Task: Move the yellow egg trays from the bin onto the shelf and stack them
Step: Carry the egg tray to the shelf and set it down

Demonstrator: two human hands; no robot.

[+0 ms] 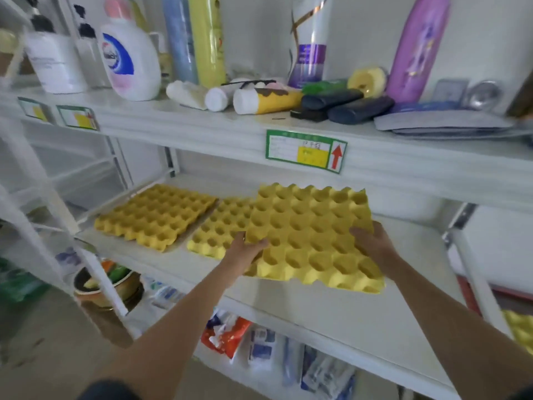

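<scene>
The single head-worn wide-angle camera looked forward and slightly down, close to the white middle shelf (331,307), with the upper shelf (202,122) at top and both forearms entering from below.

Your left hand (250,247) and right hand (372,241) grip the near corners of a yellow egg tray (311,235), held over the middle shelf (331,316), overlapping a second tray (222,229). A third tray (157,215) lies toward the shelf's left end.

Middle egg tray (215,229) half-hidden; bin trays (520,327) edge-cropped
</scene>
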